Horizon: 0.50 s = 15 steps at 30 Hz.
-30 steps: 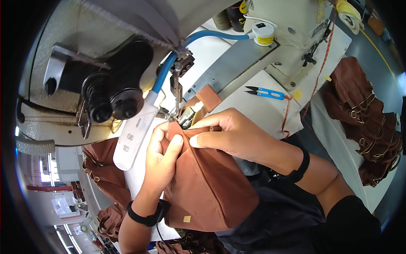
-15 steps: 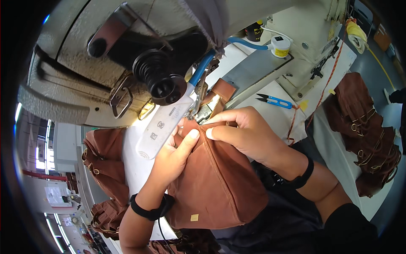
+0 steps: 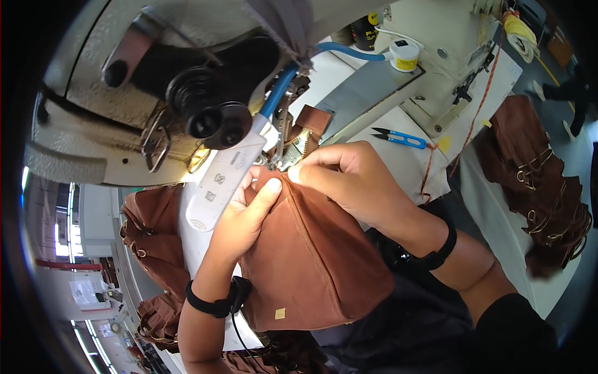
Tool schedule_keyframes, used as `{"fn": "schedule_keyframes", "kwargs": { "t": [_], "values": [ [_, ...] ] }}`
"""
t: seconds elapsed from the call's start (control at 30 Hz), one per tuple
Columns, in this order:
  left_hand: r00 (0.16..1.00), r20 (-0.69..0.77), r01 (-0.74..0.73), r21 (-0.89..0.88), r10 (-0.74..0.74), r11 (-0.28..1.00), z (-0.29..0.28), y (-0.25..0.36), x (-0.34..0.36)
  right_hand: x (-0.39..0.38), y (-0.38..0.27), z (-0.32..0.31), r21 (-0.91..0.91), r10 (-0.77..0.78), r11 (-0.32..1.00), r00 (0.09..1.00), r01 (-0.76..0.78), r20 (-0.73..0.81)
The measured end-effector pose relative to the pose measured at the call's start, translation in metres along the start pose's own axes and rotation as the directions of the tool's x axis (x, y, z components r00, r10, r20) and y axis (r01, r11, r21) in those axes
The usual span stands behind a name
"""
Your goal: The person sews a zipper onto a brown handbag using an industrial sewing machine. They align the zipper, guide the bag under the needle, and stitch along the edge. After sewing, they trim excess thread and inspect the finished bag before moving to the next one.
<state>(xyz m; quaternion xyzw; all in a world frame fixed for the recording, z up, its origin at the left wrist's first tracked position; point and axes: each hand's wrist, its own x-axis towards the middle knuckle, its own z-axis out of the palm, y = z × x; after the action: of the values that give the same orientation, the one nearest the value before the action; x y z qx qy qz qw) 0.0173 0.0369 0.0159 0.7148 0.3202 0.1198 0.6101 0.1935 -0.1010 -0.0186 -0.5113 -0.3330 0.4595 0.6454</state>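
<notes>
Head view: left hand point(image 3: 244, 218) gripped the brown bag point(image 3: 311, 268) at its top corner, thumb on the near side, other fingers mostly hidden. Right hand point(image 3: 339, 177) pinched the same edge, thumb against forefinger, just right of the left thumb. Bag hung slanting in front of the person's dark apron, seam down its middle, small yellow patch point(image 3: 280, 313) low on it. Its top corner sat right by the metal foot point(image 3: 286, 156) of the sewing machine point(image 3: 93, 118); contact unclear. White paddle point(image 3: 227, 177) on a blue tube point(image 3: 278, 90) hung just above and left of the left hand. Blue snips point(image 3: 402, 138) lay on the white table point(image 3: 389, 165), beyond the right hand. More brown bags sat in piles, left point(image 3: 156, 243) and far right point(image 3: 517, 149).
</notes>
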Motion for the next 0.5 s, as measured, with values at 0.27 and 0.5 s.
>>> {"fn": "schedule_keyframes", "kwargs": {
  "t": [0.27, 0.5],
  "values": [
    [0.999, 0.032, 0.028, 0.067, -0.03, 0.997, -0.007, -0.01, 0.007, -0.015, 0.055, -0.015, 0.613, 0.25, 0.764, 0.968, -0.201, 0.006],
    [0.992, 0.086, 0.087, 0.025, -0.089, 0.996, -0.006, 0.006, 0.004, 0.015, 0.082, -0.002, 0.745, 0.082, 0.578, 0.932, -0.334, 0.354]
  ]
}}
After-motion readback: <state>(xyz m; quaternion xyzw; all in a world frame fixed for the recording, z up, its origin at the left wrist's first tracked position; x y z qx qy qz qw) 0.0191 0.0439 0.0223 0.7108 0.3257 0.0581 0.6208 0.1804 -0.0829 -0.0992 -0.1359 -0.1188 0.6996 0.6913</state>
